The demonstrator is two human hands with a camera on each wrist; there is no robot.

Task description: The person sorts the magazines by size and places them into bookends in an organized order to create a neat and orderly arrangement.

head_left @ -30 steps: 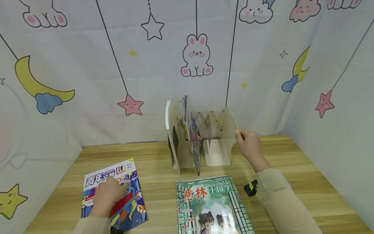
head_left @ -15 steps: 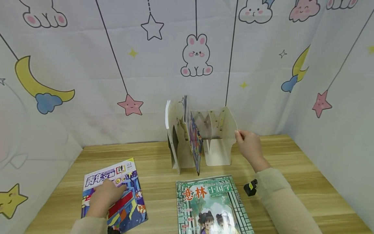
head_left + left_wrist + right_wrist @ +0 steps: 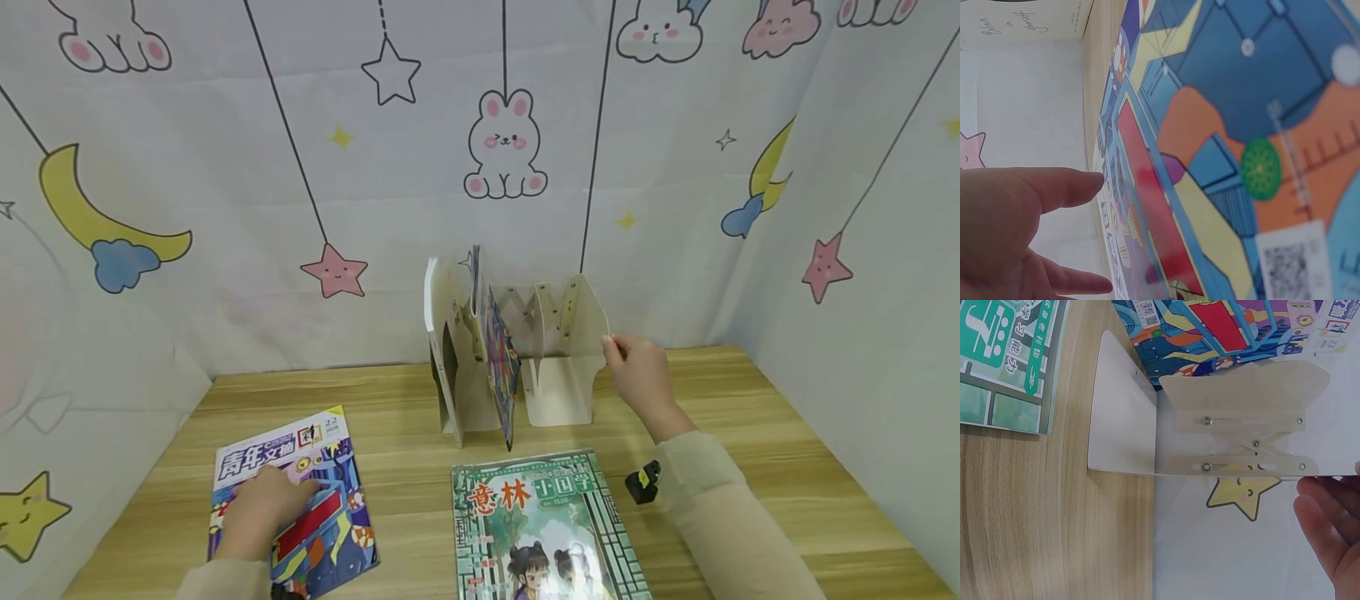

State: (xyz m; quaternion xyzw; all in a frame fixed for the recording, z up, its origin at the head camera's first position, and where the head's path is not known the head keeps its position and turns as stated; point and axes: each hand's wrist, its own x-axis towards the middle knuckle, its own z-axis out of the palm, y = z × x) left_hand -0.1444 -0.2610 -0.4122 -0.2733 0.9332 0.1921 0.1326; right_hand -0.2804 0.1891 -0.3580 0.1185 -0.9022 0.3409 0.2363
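A white metal book rack stands at the back of the table, with magazines upright in its left part. The right hand pinches the edge of the rack's right end plate, which the right wrist view shows between thumb and fingers. At the left, the left hand lies over a blue and purple magazine; in the left wrist view its thumb and fingers are extended at the cover. A green magazine lies face up in front of the rack.
A small black object sits beside the right sleeve. Behind the wooden table hangs a white cloth printed with stars, moons and rabbits, and similar cloth covers both sides.
The left hand has shifted slightly left and down over the blue and purple magazine. The right hand keeps its pinch on the rack's end plate.
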